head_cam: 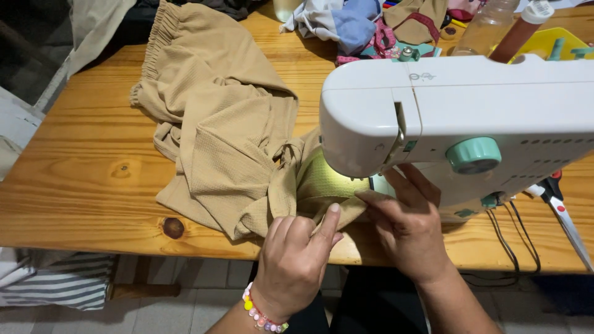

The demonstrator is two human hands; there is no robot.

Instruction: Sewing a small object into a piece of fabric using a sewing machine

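A tan textured garment (223, 130) lies spread and bunched across the wooden desk (80, 179), its gathered elastic edge toward the far side and its near end fed under the head of a white sewing machine (458, 117), where the machine's lamp lights the cloth. The left hand (294, 260), wearing a beaded bracelet (263, 315), is loosely curled with the thumb stretched forward, pinching a folded edge of the garment at the near rim of the desk. The right hand (405, 226) lies mostly flat and open just beside it, fingers pressing the cloth down in front of the needle area, gripping nothing. The fabric looks light, soft and limp, with a crinkled weave that should give some friction; it folds and bunches readily, so it is best held at the folded edge close to the needle, with flat fingers on either side to keep it taut. Scissors (566, 213) lie to the right on the desk, and a heap of fabric scraps (356, 25) and bottles (489, 28) sit behind the machine.
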